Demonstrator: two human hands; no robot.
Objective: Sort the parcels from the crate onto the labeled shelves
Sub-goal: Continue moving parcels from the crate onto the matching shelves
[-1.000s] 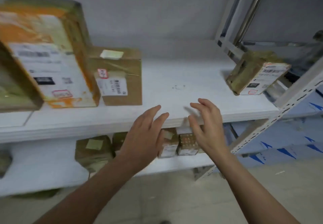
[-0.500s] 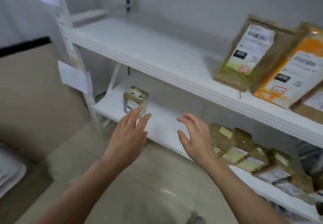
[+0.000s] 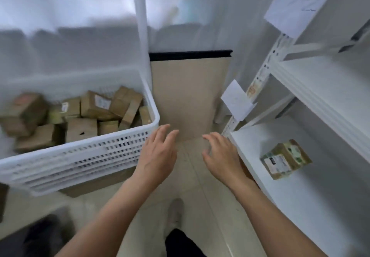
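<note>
Left hand [image 3: 158, 156] and right hand [image 3: 222, 156], fingers released and empty, hover beside the white perforated plastic crate [image 3: 80, 162] of brown cardboard parcels [image 3: 96, 104]; likely next: reach in, grasp one.

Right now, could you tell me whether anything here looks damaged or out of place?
One box near the front of the crate has a small dark hole in its top, possibly a puncture. The lone parcel on the lower shelf sits skewed to the shelf edge.
</note>
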